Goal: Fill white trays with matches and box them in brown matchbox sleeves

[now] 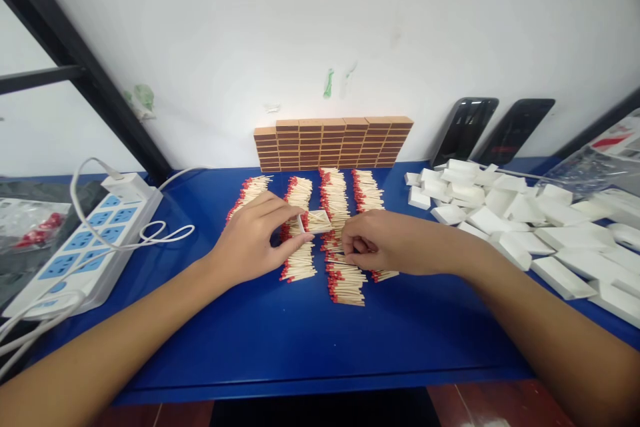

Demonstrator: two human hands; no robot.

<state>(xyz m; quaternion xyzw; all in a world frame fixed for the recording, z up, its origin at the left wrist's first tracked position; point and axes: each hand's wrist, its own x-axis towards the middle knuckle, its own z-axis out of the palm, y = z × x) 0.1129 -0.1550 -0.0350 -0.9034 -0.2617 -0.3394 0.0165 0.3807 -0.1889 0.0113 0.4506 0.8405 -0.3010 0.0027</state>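
My left hand [257, 237] is closed with thumb and fingers on one end of a small white matchbox tray [326, 228], which has several matches lying in it. To the right of the tray, my right hand [367, 240] has its fingers curled in a pinch over the red-headed matches. Whatever they hold, if anything, is hidden. Beneath both hands, the matches lie in long rows: one at the far left [253, 188], one under the tray [300, 263], one in the middle [346, 287] and one partly behind my right hand [367, 190].
Stacked matchboxes [333, 143] stand against the wall at the back of the blue table [310, 347]. A heap of empty white trays [505, 207] spreads over the right side. Two dark phones [465, 127] lean on the wall. A power strip [95, 240] with white cables lies at left.
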